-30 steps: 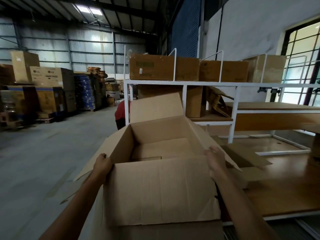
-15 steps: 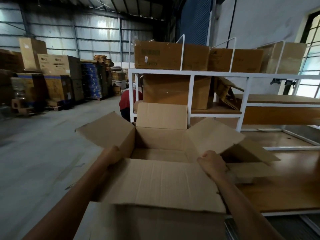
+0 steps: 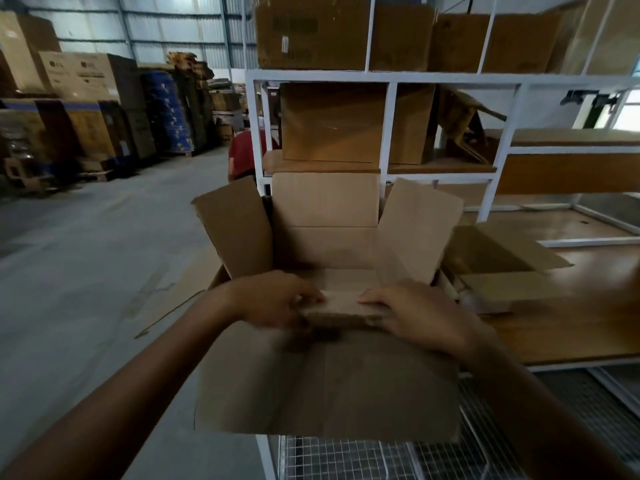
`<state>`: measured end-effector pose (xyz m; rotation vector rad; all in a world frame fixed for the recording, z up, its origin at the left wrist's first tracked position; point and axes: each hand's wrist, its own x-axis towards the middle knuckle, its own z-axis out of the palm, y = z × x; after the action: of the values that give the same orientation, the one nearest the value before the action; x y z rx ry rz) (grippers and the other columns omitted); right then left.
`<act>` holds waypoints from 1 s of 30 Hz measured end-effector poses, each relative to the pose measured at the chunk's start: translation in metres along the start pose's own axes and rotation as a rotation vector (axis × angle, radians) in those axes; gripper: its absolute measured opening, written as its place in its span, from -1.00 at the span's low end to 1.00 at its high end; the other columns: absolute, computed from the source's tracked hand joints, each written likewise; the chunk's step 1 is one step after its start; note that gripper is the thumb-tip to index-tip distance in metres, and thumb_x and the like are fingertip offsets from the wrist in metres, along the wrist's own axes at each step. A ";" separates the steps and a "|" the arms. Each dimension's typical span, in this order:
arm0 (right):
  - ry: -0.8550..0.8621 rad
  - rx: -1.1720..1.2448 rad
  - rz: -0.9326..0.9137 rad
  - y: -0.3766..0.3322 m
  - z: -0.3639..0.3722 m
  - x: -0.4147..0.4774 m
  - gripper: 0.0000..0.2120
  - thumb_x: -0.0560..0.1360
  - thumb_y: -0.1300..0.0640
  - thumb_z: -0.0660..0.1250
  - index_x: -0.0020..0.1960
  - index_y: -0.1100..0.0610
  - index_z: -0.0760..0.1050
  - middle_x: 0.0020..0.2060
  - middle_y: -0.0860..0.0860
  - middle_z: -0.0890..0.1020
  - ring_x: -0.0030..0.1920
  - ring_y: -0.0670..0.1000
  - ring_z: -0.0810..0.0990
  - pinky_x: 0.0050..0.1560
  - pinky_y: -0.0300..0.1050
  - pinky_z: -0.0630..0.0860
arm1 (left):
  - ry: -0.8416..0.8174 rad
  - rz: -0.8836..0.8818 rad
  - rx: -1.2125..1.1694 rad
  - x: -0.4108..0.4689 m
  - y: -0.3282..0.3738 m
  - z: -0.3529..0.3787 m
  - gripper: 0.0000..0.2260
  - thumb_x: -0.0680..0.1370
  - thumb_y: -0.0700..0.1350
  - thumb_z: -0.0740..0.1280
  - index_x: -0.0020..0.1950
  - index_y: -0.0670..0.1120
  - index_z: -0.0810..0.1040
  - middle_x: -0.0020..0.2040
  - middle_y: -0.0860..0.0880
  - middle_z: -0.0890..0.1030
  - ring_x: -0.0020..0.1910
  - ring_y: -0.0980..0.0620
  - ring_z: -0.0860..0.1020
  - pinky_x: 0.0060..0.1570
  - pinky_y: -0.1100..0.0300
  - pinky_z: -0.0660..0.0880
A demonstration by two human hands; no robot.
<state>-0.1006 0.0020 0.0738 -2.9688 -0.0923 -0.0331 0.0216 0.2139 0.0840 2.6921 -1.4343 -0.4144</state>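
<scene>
Left grip (image 3: 273, 299) and right grip (image 3: 415, 317) clasp box (image 3: 325, 382) rim (near side).

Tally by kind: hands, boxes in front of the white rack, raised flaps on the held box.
Hands: 2 (left hand, right hand)
Boxes: 2 (held box, second box beside it)
Raised flaps: 3 (left flap, far flap, right flap)
Total: 7

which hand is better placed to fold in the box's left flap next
Left, likely: the left hand grips the cardboard box at its near edge, just beneath that left flap; the right hand is across the opening, by the right flap.
</scene>
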 end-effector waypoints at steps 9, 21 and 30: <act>-0.005 0.027 0.110 0.032 -0.018 0.090 -0.54 0.47 -0.35 0.27 -0.09 0.04 0.63 -0.21 -0.01 0.65 -0.20 -0.01 0.62 -0.10 -0.03 0.57 | 0.226 -0.119 -0.071 0.069 -0.046 -0.026 -0.80 0.48 0.03 0.46 -0.14 -0.10 0.68 -0.20 -0.05 0.67 -0.19 0.01 0.61 -0.20 0.11 0.48; 0.470 -0.063 0.185 0.049 0.016 0.058 -0.45 0.33 -0.50 0.21 -0.04 -0.09 0.62 -0.12 -0.13 0.65 -0.08 -0.07 0.58 -0.08 -0.05 0.53 | 0.711 -0.241 0.132 0.061 -0.008 0.008 -0.26 0.40 0.56 -0.16 -0.11 0.05 0.57 -0.25 0.05 0.61 -0.28 0.00 0.59 -0.31 0.10 0.54; 0.784 0.237 0.334 0.110 0.047 -0.057 -0.37 0.50 -0.19 0.28 0.49 0.05 0.32 0.53 0.10 0.25 0.52 0.07 0.22 0.43 -0.02 0.24 | 0.868 0.202 -0.157 0.104 0.110 0.054 -0.50 0.62 0.16 0.16 0.46 -0.08 0.39 0.53 -0.18 0.30 0.57 -0.17 0.14 0.46 -0.22 0.20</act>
<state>-0.1496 -0.1013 0.0069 -2.4844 0.4570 -1.0326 -0.0264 0.0701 0.0310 2.1065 -1.2742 0.5648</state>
